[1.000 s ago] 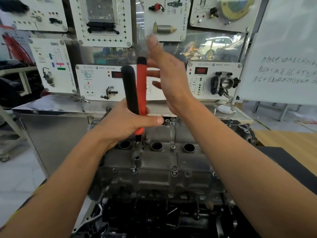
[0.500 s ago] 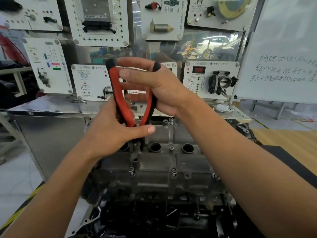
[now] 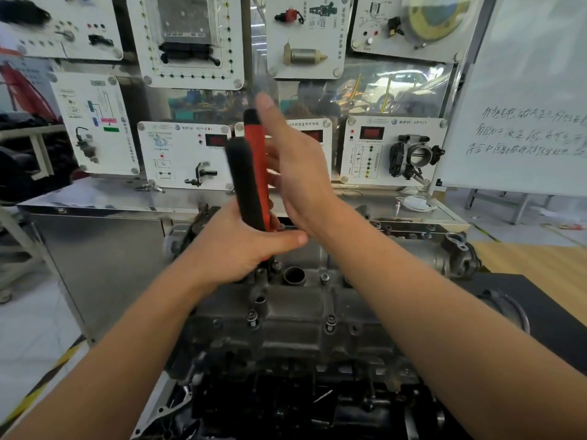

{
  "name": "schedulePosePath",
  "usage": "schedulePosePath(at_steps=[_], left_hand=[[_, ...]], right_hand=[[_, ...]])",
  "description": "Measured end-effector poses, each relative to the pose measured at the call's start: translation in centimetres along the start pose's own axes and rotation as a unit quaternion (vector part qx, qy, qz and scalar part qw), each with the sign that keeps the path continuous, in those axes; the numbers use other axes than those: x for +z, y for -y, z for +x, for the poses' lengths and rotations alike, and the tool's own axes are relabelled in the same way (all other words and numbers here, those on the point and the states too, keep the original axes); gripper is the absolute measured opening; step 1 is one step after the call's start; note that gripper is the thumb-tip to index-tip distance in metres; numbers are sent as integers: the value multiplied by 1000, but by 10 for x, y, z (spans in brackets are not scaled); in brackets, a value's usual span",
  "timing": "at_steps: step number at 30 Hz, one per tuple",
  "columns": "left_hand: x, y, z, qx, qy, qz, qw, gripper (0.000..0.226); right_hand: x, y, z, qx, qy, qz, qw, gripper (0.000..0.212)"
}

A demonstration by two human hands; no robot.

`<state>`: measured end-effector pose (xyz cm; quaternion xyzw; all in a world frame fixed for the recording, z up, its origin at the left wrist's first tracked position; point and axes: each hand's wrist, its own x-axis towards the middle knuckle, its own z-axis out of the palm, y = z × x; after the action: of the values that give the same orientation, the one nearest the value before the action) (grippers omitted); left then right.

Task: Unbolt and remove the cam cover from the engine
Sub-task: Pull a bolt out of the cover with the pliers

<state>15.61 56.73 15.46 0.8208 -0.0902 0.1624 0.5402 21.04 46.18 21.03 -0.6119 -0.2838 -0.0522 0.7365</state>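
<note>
The grey cam cover (image 3: 295,315) lies across the top of the engine (image 3: 286,392), with bolts (image 3: 330,320) along its near edge and round plug holes (image 3: 294,276). My left hand (image 3: 241,246) grips a pair of red-and-black pliers (image 3: 251,173) low on the handles, standing upright over the cover's left part. The handles are together. The jaws are hidden behind my hand. My right hand (image 3: 295,166) is flat, fingers straight and apart, just right of the handles.
A steel bench (image 3: 95,201) stands behind the engine with white training panels (image 3: 187,154) and a throttle body (image 3: 413,155). A whiteboard (image 3: 533,100) stands at the right. A black mat (image 3: 546,315) lies under the engine's right side.
Half a second ago my right hand held the spread handles; now the handles are together and my right hand is flat beside them.
</note>
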Motion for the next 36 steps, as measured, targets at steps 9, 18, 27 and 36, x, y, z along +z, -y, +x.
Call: schedulePosePath(at_steps=[9,18,27,36], left_hand=[[30,-3,-9,24,-162,145,976,79],[-1,-5,-1,33,-60,-157,985,63],[-15,-5,7,14,143,-203,969,60],[40,-12,3,41,-148,1,988,52]], right_hand=[[-14,21,-40,-52,94,-82,991,122],[-23,25,0,79,366,112,920,68],[-24,18,28,147,459,190,856,63],[-16,29,-11,7,54,-122,991,96]])
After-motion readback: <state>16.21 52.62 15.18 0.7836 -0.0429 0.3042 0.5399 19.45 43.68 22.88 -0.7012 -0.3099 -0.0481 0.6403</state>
